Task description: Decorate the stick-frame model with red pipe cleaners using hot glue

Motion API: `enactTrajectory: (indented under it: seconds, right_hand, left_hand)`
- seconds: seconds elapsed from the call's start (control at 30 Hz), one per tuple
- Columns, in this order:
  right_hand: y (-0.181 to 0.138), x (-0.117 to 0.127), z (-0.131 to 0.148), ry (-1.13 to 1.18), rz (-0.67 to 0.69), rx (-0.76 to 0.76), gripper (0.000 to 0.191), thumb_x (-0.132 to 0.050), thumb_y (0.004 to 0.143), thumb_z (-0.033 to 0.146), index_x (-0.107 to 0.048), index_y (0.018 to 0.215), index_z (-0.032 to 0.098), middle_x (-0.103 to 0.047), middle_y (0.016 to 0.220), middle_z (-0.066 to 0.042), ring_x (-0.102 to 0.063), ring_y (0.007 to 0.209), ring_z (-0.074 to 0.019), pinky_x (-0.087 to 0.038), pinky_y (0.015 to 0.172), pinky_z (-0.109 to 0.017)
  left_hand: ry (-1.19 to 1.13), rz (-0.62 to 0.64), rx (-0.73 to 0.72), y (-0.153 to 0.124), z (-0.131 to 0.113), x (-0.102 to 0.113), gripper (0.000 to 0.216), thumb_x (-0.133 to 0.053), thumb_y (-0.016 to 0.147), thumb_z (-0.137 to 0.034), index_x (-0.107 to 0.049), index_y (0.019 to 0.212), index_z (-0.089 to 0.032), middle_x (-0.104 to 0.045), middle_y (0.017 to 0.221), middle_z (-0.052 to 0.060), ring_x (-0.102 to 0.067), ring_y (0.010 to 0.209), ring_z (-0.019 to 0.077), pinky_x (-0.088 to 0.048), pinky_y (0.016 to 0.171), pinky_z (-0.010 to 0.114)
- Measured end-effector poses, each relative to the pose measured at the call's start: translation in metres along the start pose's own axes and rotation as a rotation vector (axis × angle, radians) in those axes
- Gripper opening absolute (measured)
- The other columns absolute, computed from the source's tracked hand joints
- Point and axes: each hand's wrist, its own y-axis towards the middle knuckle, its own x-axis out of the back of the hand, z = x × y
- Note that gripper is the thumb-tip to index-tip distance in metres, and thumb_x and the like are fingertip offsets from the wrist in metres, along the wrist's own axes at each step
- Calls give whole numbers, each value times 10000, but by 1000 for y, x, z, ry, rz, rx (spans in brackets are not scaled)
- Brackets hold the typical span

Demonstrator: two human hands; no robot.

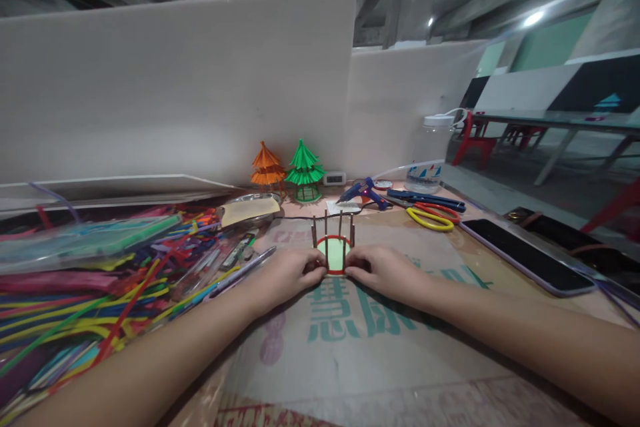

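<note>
Left hand (300, 270) and right hand (373, 269) pinch a small round base (335, 255) from both sides.
Fingertips close on its red rim (335, 272) at left and right, apparently to steady it while the brown posts (327, 253) stand upright. The printed sheet (320, 360) gives room to move on the near side; coloured strips (65, 307) crowd the left, a phone (527, 257) borders the right, and the glue gun (363, 192) sits beyond, far side.

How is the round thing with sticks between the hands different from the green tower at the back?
The round thing has no roof; the green tower has a pointed, tiered roof. The round thing has brown sticks and a red rim, while the green tower is mostly green. Both have round bases.
</note>
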Motion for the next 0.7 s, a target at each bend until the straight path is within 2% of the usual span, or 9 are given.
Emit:
enactTrajectory:
  seconds: [0.2,0.4,0.7]
  right_hand:
    - [0,0,1,1,-3,2,168,-590,887,299,-729,933,215,-733,832,-17,-600,688,-142,-388,634,-240]
    - [0,1,2,3,2,5,168,-586,886,290,-730,927,214,-733,828,-16,-596,684,-141,-388,634,-240]
    - [0,1,1,-1,11,5,177,-589,896,316,-727,953,220,-739,860,-13,-607,709,-145,-398,646,-246]
  left_hand:
    - [18,10,3,0,-1,1,204,-520,908,-287,-709,930,-212,-745,858,4,-646,724,155,-394,636,224]
    - [49,0,-2,0,-3,1,185,-528,887,-264,-701,878,-202,-710,763,-2,-591,630,137,-352,584,223]
    - [24,6,-5,1,-1,1,203,-521,905,-273,-713,929,-210,-746,851,5,-638,695,148,-390,625,226]
